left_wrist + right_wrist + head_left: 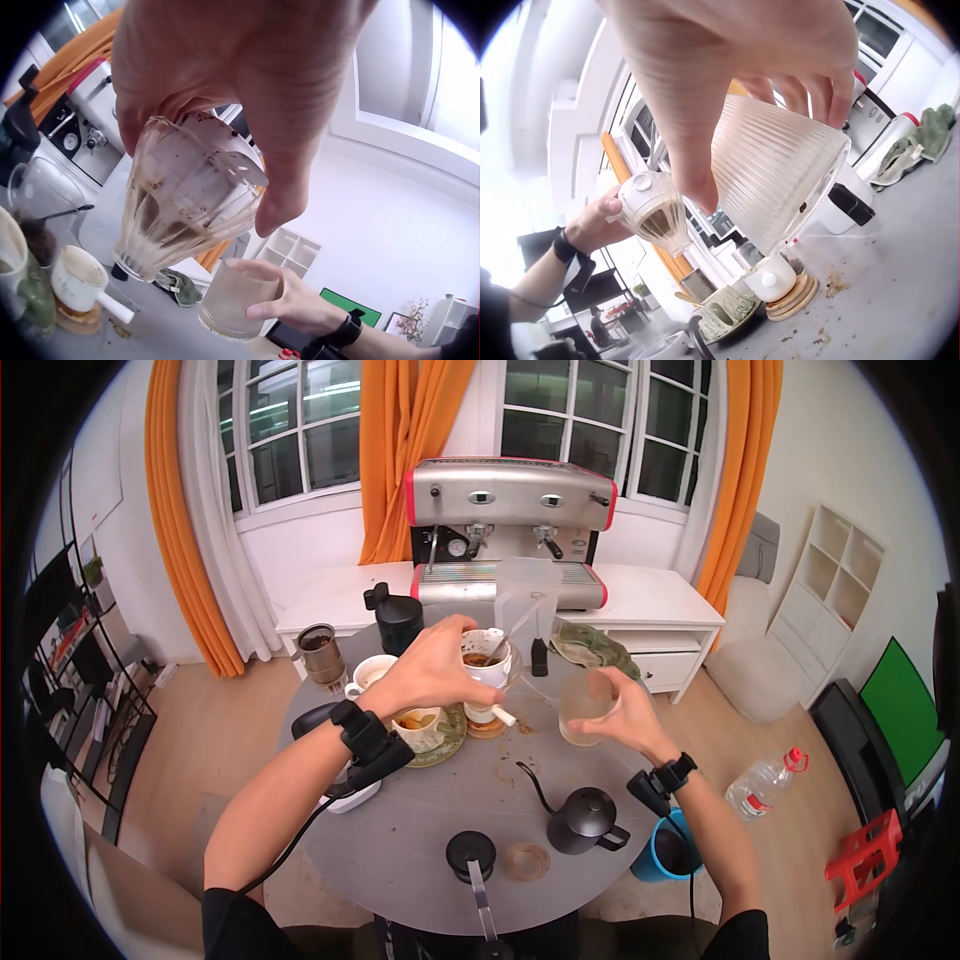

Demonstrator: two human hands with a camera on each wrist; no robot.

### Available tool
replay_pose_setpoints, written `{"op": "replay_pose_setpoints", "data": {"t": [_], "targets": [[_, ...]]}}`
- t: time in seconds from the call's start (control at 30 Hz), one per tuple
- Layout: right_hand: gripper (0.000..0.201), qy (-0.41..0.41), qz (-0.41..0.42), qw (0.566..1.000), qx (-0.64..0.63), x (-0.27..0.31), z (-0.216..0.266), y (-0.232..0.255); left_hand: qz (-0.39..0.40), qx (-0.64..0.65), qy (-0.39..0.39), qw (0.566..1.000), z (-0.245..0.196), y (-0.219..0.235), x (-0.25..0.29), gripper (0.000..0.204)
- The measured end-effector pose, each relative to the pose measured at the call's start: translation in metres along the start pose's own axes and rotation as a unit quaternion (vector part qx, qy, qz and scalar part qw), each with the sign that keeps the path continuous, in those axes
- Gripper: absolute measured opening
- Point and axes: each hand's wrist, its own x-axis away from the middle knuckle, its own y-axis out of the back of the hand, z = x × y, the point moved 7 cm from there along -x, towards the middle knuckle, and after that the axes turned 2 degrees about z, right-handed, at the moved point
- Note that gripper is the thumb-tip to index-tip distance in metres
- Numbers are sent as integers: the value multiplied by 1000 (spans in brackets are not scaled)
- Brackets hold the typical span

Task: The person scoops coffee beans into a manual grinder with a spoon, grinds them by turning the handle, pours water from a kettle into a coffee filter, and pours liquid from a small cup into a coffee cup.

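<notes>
My left hand (440,660) grips a clear glass dripper (490,653) stained with coffee and holds it above the cups at the middle of the round grey table (440,840). In the left wrist view the dripper (187,199) hangs from my fingers, its narrow end pointing down. My right hand (612,718) holds a ribbed, cloudy glass (585,705) just right of the dripper and a little lower. From the right wrist the glass (780,172) fills the view, with the dripper (656,210) off to its left. The two do not touch.
A white handled cup on a wooden coaster (487,717) and a green plate (447,742) with cups sit under the dripper. Nearer me are a black gooseneck kettle (585,820) and a portafilter (470,855). An espresso machine (510,530), clear pitcher (527,595), black grinder (398,618) and green cloth (595,645) stand behind.
</notes>
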Motion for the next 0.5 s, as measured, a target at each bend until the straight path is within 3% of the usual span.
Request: {"op": "replay_pose_setpoints", "data": {"t": [0.1, 0.17, 0.33, 0.4, 0.43, 0.5], "targets": [[73, 42, 38, 998, 18, -30, 24, -19, -9, -1, 14, 1000, 21, 5, 10, 96], [73, 140, 29, 981, 134, -45, 45, -34, -9, -4, 18, 1000, 35, 6, 14, 95], [72, 174, 73, 945, 268, -76, 62, -74, 2, 0, 40, 999, 55, 7, 23, 96], [73, 271, 64, 884, 377, -81, 71, -91, 14, 1, 36, 999, 60, 7, 25, 98], [73, 274, 68, 882, 378, -84, 73, -95, 11, 3, 39, 999, 64, 8, 26, 98], [67, 321, 75, 823, 463, -87, 79, -107, 9, 2, 36, 999, 69, 8, 26, 98]]}}
